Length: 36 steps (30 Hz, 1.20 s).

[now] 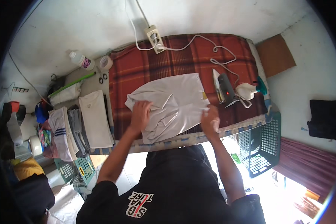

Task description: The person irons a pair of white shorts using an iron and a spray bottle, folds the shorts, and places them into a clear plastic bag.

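A light grey, silky garment lies partly creased on a red plaid blanket over a table. My left hand rests on the garment's left end, with its fingers bent over the cloth; whether they pinch it is unclear. At the right edge, my right hand has its fingers closed on the cloth. To the right of the garment lies a clothes iron with a small red light lit. Beside the iron is a white spray bottle with a green head.
A power strip with white cords sits at the blanket's back edge. Folded clothes, scissors, a tape roll and a plastic bottle are at the left. A green plastic basket stands below the table's right end.
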Available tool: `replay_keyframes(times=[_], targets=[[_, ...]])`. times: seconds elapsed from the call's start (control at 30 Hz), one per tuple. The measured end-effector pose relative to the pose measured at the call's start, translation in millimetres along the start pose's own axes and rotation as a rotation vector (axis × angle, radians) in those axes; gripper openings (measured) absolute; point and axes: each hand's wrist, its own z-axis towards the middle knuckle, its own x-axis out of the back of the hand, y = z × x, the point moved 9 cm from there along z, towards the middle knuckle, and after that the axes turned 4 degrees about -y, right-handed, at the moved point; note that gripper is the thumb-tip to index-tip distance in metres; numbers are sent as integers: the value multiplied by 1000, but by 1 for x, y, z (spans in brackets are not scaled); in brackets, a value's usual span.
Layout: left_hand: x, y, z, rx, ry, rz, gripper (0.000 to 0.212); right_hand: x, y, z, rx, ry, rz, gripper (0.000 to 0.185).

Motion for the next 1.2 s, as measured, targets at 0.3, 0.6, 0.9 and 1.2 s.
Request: replay_keyframes(times=[0.3,0.6,0.9,1.2], targets=[[-27,-55,68,-115,-292,91,22,-196,-205,-98,724,-646,-124,33],[5,-39,70,-17,138,-27,30,-135,-148,-46,409,-762,338,23],[-32,-68,32,652,-112,-217,59,-80,-142,-71,297,-747,490,26],[-20,-27,63,484,-135,-396,48,-11,-100,-45,297,-502,622,20]])
